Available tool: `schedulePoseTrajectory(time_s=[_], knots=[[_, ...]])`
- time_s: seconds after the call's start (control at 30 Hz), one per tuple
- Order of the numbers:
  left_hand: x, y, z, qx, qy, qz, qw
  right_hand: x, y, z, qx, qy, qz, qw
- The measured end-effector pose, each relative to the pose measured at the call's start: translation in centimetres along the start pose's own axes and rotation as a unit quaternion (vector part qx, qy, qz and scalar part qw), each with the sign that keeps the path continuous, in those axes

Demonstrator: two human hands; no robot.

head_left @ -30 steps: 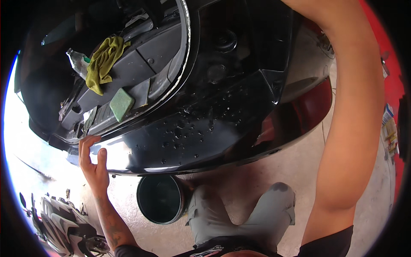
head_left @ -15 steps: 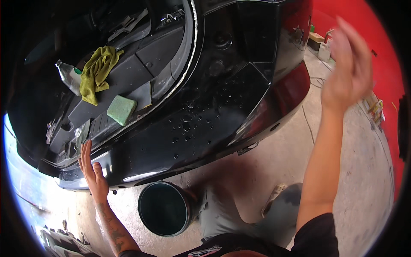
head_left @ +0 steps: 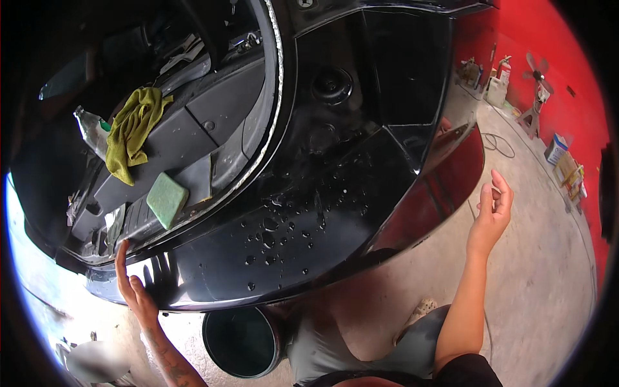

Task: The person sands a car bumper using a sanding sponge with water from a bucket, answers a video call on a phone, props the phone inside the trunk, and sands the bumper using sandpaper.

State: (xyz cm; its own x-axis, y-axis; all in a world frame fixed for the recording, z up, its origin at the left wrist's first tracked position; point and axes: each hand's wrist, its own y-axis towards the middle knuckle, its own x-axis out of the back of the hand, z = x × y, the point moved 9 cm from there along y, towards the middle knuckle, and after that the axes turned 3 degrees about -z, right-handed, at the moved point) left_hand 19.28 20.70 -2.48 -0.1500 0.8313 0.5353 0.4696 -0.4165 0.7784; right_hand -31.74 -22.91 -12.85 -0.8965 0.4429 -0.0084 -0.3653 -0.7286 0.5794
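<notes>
black water-beaded bumper (head_left: 216, 274) mostly between the hands (head_left: 137, 295) (head_left: 491, 222)

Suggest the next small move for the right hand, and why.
I'd probably bring the right hand in over the bumper. It looks empty and is out above the floor, while drops sit on the black panel and the left hand is already at the bumper's other end.

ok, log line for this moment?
left hand: near black bumper, contact unclear; right hand: empty, loosely curled; bumper: droplets on top; green pad, yellow cloth: in trunk
</notes>
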Motion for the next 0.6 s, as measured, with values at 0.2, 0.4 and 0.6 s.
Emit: schedulePoseTrajectory(time_s=[0.2,0.4,0.6], knots=[[-0.2,0.3,-0.1,-0.007,0.036,0.004,0.999,-2.4,-0.3,-0.6,0.018,0.02,-0.038,0.999],[-0.5,0.2,-0.3,0.02,0.02,0.01,1.0,-4.1,-1.2,-1.6,-0.041,0.184,-0.058,0.98],[0.0,-0.1,0.3,0.034,0.011,-0.006,0.999,-4.3,-1.3,-1.4,-0.068,0.207,-0.061,0.974]])
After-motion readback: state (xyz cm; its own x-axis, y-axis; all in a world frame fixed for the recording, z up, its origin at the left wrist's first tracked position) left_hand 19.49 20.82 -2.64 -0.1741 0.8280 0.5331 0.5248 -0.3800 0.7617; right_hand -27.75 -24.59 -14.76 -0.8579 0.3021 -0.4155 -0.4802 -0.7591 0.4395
